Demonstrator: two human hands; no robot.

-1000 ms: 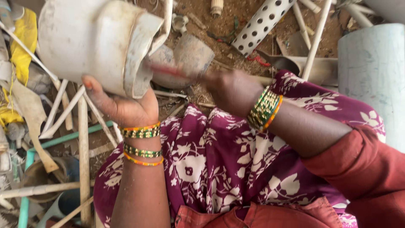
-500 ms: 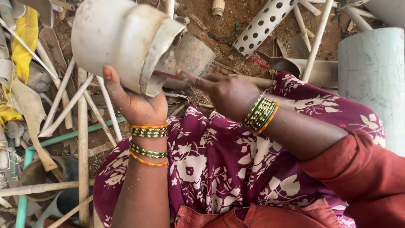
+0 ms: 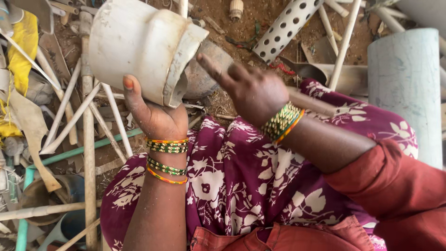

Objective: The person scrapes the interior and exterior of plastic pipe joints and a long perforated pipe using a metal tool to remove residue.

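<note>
Far left: loose scrap on bare ground, thin white pipes (image 3: 69, 116), a green pipe (image 3: 79, 151), a yellow rag (image 3: 21, 51). Left hand (image 3: 155, 116) is closed under a big white fitting (image 3: 139, 46), thumb up its near side and palm cupping the lower edge, holding it tilted above the lap. The fitting's open end faces right; its rim (image 3: 183, 65) is cracked and jagged. Risk: the grip is only a cupped palm and thumb on a wide, dusty wall, so the fitting could roll off toward the pipes. Centre: right hand (image 3: 253, 90) is loosely curled, forefinger stretched toward the rim; whether it holds anything I cannot tell. Risk: the finger is close to the broken edge, and a slip could cut it. A grey round lump (image 3: 209, 69) sits behind the fitting. Bangles (image 3: 283, 122) could snag. Right: perforated pipe (image 3: 285, 28) and a pale blue drum (image 3: 404, 88), well apart from both hands.
</note>
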